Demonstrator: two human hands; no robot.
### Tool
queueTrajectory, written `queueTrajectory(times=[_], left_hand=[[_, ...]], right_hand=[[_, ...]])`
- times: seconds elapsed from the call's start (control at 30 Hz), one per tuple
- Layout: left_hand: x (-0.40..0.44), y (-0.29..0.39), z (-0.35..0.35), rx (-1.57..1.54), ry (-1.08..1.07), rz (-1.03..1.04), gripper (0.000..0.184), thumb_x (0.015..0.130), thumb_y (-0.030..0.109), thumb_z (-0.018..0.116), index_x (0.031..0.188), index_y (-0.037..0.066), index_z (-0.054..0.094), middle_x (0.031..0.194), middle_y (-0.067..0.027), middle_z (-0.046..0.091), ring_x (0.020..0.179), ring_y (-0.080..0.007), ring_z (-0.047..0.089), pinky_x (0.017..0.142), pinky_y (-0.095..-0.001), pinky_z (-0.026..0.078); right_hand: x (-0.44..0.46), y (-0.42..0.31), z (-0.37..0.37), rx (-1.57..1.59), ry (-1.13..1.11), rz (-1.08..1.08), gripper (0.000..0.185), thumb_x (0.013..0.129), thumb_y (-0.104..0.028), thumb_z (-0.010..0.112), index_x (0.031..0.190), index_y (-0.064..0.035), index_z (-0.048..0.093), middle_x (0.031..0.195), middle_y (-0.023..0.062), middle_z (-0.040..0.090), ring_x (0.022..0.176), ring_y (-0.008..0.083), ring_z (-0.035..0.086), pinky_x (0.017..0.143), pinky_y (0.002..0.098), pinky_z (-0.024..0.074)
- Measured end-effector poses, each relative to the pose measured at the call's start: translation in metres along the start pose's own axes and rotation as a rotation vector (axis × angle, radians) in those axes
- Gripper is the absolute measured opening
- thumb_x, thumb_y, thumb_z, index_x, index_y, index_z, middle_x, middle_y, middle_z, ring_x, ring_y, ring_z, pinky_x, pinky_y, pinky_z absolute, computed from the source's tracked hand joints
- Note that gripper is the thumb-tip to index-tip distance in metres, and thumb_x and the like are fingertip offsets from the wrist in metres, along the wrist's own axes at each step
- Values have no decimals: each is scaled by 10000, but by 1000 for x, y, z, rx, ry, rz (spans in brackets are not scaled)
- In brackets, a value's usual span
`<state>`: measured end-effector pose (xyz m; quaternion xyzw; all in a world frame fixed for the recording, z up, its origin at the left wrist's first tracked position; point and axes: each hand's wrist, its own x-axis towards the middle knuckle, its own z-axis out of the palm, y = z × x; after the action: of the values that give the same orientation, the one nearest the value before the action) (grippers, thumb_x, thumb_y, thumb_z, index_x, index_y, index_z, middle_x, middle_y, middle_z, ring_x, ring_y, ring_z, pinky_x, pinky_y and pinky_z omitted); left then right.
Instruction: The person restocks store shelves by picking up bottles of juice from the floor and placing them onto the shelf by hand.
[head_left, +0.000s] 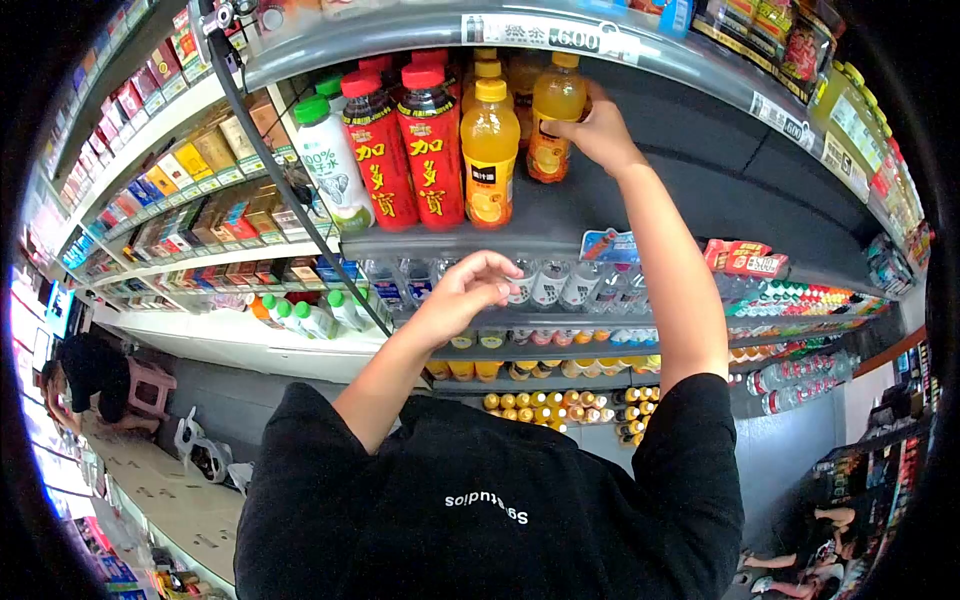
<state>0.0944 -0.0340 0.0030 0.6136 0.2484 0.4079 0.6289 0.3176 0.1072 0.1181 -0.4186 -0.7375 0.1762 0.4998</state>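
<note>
My right hand (597, 130) is wrapped round an orange juice bottle (555, 105) with an orange cap, upright at the shelf (690, 190). Whether its base touches the shelf I cannot tell. Just left of it stands another orange juice bottle (490, 150), at the front of a row. Two red bottles (432, 150) with red caps and a white bottle (330, 160) with a green cap stand further left. Below the shelf edge, my left hand (468, 298) hangs with curled fingers apart, nothing in it, in front of the lower shelf's clear water bottles (548, 283).
A price rail (550, 35) curves across the shelf above. A dark upright post (290, 180) stands at left, beside shelves of small boxes (210, 160). Lower shelves hold many bottles. One person (95, 380) is at far left, near a stool (150, 385); other people (815, 550) are at lower right.
</note>
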Motion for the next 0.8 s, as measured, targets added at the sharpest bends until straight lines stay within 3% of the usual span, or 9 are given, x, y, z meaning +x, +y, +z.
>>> queueTrajectory(times=[0.1, 0.17, 0.33, 0.5, 0.57, 0.67, 0.8], left_hand=[[-6, -1, -7, 37, 7, -27, 216, 848, 78, 529, 1059, 30, 529, 1123, -87, 562, 988, -184, 567, 830, -318, 458], [-9, -3, -12, 72, -7, -66, 214, 851, 78, 527, 1059, 30, 530, 1116, -80, 563, 979, -172, 568, 825, -307, 457], [-18, 1, -15, 30, 20, -84, 206, 851, 64, 541, 1055, 32, 525, 1112, -68, 560, 980, -157, 563, 833, -290, 448], [-20, 2, -13, 57, 28, -21, 248, 835, 34, 554, 1079, 38, 512, 1122, -67, 554, 1005, -154, 548, 866, -297, 431], [-15, 3, -6, 51, 34, -5, 271, 827, 17, 560, 1092, 41, 508, 1124, -67, 553, 1012, -154, 543, 878, -300, 426], [-7, 6, 5, 204, 23, 120, 338, 801, -18, 577, 1123, 39, 492, 1113, -70, 559, 1014, -160, 543, 891, -315, 422], [2, 9, 20, 159, -5, 169, 308, 796, 7, 598, 1084, 24, 491, 1030, -71, 578, 985, -165, 555, 873, -324, 431]], right_hand=[[17, 19, 13, 54, 28, 21, 680, 667, -91, 766, 1256, -19, 432, 1135, 115, 584, 1045, 217, 563, 886, 312, 450], [23, 16, 16, -26, 5, 62, 601, 636, -95, 775, 1159, 4, 496, 1087, 131, 615, 1009, 218, 592, 884, 322, 457], [18, 32, 17, 105, 7, 58, 604, 635, -78, 768, 1168, -1, 497, 1073, 128, 621, 1004, 206, 592, 878, 315, 459], [-39, -14, -8, 101, -42, 26, 739, 632, -55, 771, 1276, -6, 410, 1173, 95, 556, 1089, 178, 529, 958, 324, 400], [-61, -37, -17, 56, -25, -101, 745, 617, -93, 785, 1260, 0, 419, 1183, 113, 554, 1109, 188, 524, 968, 320, 394], [-88, -70, -30, 179, -68, -67, 776, 609, -103, 797, 1273, -4, 407, 1174, 98, 549, 1124, 183, 510, 978, 333, 386], [-113, -96, -38, 271, -87, -40, 775, 610, -122, 794, 1271, -6, 407, 1168, 96, 548, 1094, 173, 527, 956, 331, 406]])
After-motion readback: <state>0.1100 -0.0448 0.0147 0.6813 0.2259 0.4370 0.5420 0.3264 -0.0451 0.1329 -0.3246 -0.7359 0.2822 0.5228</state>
